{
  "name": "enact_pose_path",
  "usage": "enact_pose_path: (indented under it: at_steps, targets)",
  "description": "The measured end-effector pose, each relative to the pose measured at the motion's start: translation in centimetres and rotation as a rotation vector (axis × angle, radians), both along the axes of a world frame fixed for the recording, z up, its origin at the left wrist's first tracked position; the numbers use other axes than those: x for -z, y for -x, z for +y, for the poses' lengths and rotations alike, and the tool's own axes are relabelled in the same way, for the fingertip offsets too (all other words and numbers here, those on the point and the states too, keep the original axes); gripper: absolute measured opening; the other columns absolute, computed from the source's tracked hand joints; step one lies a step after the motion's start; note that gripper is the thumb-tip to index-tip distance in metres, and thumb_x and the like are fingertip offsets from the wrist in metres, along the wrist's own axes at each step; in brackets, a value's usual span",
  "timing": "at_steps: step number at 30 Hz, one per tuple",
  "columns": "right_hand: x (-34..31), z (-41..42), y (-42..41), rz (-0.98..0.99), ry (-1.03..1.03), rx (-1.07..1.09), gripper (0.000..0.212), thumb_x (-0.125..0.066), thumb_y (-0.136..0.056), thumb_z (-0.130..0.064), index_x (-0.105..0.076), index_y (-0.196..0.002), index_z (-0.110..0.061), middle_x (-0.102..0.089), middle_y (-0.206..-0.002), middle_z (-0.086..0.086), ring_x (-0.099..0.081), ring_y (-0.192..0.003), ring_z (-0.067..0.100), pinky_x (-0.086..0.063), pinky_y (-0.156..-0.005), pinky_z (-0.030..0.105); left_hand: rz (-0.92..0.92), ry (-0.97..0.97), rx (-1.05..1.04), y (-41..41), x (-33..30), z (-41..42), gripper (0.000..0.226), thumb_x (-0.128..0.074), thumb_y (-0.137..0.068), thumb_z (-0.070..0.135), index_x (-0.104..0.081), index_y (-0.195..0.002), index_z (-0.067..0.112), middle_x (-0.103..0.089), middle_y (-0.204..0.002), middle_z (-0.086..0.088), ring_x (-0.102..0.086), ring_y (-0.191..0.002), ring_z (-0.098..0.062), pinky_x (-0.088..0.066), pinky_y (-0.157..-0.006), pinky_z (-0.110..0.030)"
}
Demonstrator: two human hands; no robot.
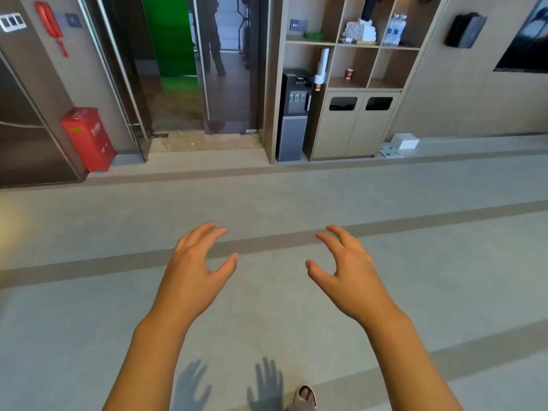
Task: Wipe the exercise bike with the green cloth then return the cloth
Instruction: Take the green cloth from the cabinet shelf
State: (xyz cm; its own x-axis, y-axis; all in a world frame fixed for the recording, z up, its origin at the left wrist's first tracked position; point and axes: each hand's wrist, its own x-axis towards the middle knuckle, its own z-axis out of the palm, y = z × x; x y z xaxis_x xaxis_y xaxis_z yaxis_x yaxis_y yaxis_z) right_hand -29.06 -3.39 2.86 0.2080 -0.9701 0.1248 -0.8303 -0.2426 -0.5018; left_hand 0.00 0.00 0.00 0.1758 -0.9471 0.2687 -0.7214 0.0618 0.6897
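You are holding your left hand (197,269) and right hand (348,272) out in front of you, palms down over the grey floor (89,307), fingers spread and loosely bent, gripping nothing. The green cloth (315,35) is lying far ahead on the top shelf of the wooden shelving unit (335,43), beside a stack of white towels (360,31). A water dispenser (293,114) is standing to the left of the unit, and a red box (87,137) is sitting further left.
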Motion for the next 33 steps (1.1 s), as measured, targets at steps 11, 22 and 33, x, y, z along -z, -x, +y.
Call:
enact_pose_path:
  at_steps: [11, 22, 33]
  targets:
    - [0.1, -13.7, 8.3, -0.087, -0.04, 0.033, 0.062, -0.058, -0.096, -0.055, -0.045, -0.154, -0.035, -0.028, -0.166, -0.017, -0.028, -0.153, 0.012, -0.031, -0.124, 0.042, -0.062, -0.028, 0.034, 6.8, -1.0, -14.1, 0.056, -0.062, -0.09, 0.056, -0.053, -0.144, 0.043, -0.043, -0.154, 0.023, -0.034, -0.146, -0.004, -0.029, -0.115, -0.026]
    - [-0.9, -26.1, 14.2, -0.139, -0.036, 0.019, 0.062, -0.057, -0.096, -0.055, -0.045, -0.154, -0.035, -0.027, -0.167, -0.018, -0.027, -0.153, 0.01, -0.032, -0.124, 0.044, -0.166, 0.014, 0.038, 12.2, -4.3, -27.2, 0.054, -0.068, -0.091, 0.047, -0.057, -0.143, 0.037, -0.046, -0.153, 0.018, -0.038, -0.143, -0.008, -0.029, -0.113, -0.024]
    - [-1.3, -39.5, 12.3, -0.064, 0.003, 0.049, 0.062, -0.058, -0.098, -0.054, -0.046, -0.154, -0.031, -0.03, -0.167, -0.013, -0.029, -0.152, 0.013, -0.032, -0.124, 0.045, -0.152, 0.026, 0.065, 10.3, -4.2, -42.0, 0.053, -0.072, -0.091, 0.041, -0.06, -0.142, 0.03, -0.05, -0.152, 0.011, -0.042, -0.141, -0.015, -0.03, -0.114, -0.025]
